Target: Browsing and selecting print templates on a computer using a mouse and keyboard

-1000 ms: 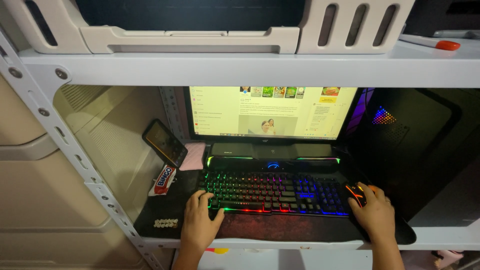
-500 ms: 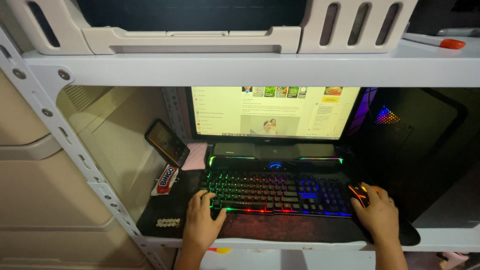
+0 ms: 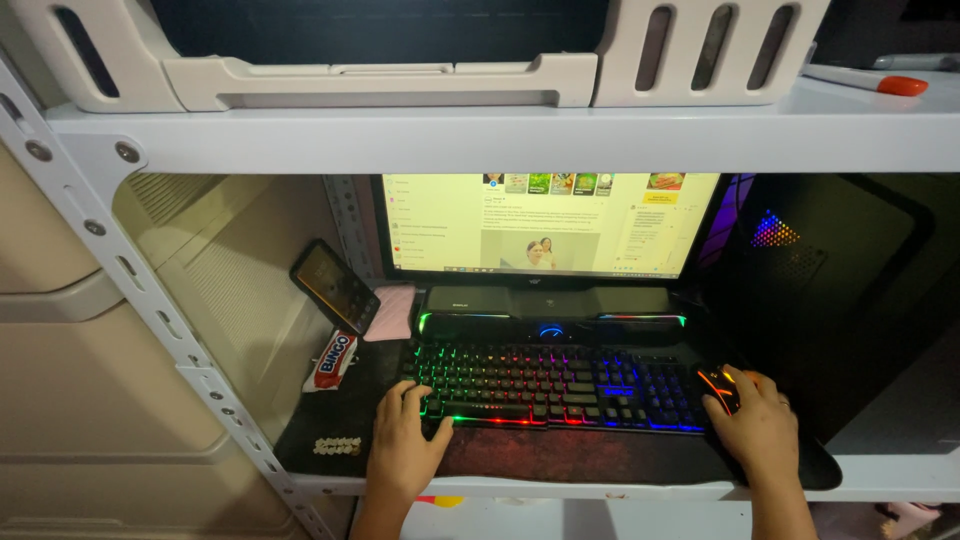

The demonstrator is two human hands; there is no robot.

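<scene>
Rainbow-lit keyboard (image 3: 555,385) sits at twelve o'clock; left hand (image 3: 405,450) rests open on its corner, right hand (image 3: 760,425) cups the mouse (image 3: 722,387). Phone (image 3: 334,286), propped at ten, could slide if bumped.

Under our left hand (image 3: 403,445) glows a rainbow-lit black keyboard (image 3: 555,388); our right hand (image 3: 762,428) covers an orange-striped black mouse (image 3: 722,387).
</scene>
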